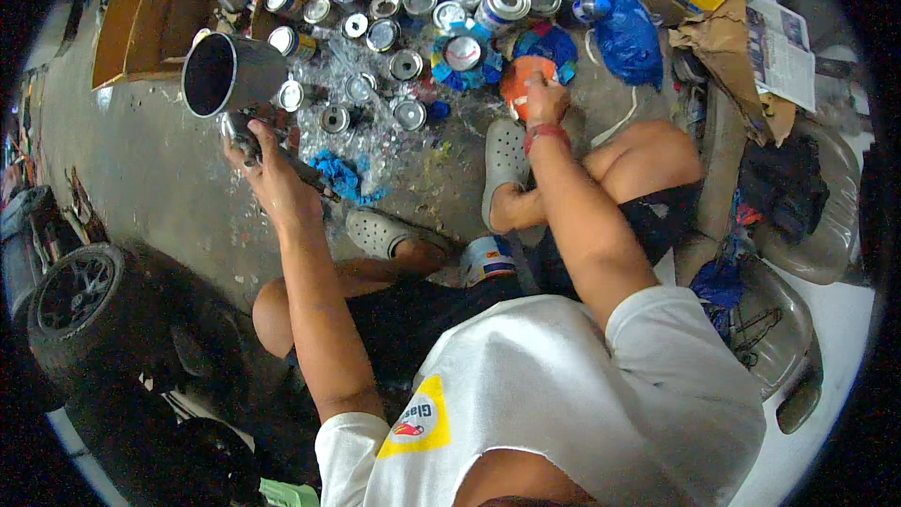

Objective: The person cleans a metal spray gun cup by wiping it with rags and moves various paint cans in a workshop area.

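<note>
My left hand (272, 169) is closed round the grip of a spray gun (242, 136), raised above the floor on the left. On top of the gun sits a wide cup (253, 70), dark inside, tilted with its mouth toward the left. My right hand (546, 99) grips an orange rounded thing (518, 84) by its near side; its exact kind I cannot make out. This lies beside the paint cans, just beyond my right shoe. Close by stands a can with blue wrapping (464, 53). A crumpled blue cloth or glove (340, 175) rests on the floor near my left hand.
Several paint cans (507, 2) crowd the plastic-covered floor ahead. Cardboard boxes (141, 23) stand at the far left, a blue plastic bag (627, 33) at the right. Another can (488, 258) sits between my legs. A wheel (80, 291) is at the left, grey chairs (779, 329) at the right.
</note>
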`<action>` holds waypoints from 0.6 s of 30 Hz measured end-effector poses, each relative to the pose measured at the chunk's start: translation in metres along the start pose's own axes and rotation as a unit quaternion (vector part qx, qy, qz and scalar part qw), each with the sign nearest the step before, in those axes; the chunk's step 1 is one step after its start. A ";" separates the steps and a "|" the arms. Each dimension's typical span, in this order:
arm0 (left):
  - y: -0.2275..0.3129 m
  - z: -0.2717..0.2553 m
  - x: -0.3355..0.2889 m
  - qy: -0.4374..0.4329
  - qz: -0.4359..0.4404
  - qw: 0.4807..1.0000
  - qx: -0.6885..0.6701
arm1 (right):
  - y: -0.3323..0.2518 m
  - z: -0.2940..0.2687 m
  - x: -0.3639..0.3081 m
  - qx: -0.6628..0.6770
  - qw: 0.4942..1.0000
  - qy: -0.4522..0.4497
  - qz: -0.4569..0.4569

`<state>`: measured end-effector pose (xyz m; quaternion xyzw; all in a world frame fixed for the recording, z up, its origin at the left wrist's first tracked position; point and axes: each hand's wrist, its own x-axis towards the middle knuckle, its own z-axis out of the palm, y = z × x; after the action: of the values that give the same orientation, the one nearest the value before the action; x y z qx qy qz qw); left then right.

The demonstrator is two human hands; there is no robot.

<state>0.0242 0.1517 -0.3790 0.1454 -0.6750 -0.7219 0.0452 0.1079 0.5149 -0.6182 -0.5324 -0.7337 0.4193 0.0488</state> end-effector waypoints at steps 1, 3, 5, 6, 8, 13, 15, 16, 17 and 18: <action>0.000 -0.002 -0.001 0.011 -0.005 1.000 0.001 | -0.026 -0.007 -0.022 0.031 0.999 0.017 -0.011; -0.002 0.003 -0.004 -0.002 -0.033 0.999 -0.014 | -0.060 -0.021 -0.059 0.136 0.989 -0.044 -0.032; -0.008 0.014 -0.008 0.001 -0.051 0.998 -0.043 | -0.095 -0.036 -0.097 0.181 0.970 -0.123 -0.105; -0.012 0.018 -0.011 -0.023 -0.033 0.998 -0.040 | -0.107 -0.044 -0.117 0.215 0.962 -0.137 -0.101; -0.017 0.027 -0.018 -0.053 -0.038 0.998 -0.021 | -0.133 -0.075 -0.151 0.246 0.943 -0.176 -0.138; -0.032 0.033 -0.037 -0.119 -0.056 0.991 -0.029 | -0.191 -0.197 -0.208 0.091 0.896 -0.137 -0.412; -0.029 0.034 -0.044 -0.130 -0.059 0.989 -0.025 | -0.192 -0.230 -0.206 0.011 0.865 -0.050 -0.500; -0.028 0.035 -0.047 -0.134 -0.072 0.988 -0.022 | -0.190 -0.243 -0.205 -0.031 0.842 -0.007 -0.539; -0.026 0.035 -0.048 -0.136 -0.084 0.987 -0.016 | -0.184 -0.248 -0.203 -0.028 0.844 0.006 -0.536; -0.026 0.035 -0.048 -0.141 -0.071 0.988 -0.007 | -0.173 -0.250 -0.199 -0.026 0.846 0.019 -0.533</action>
<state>0.0635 0.2003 -0.3959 0.0893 -0.6580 -0.7410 -0.1002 0.1940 0.4779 -0.2673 -0.0685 -0.9141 0.2993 0.2649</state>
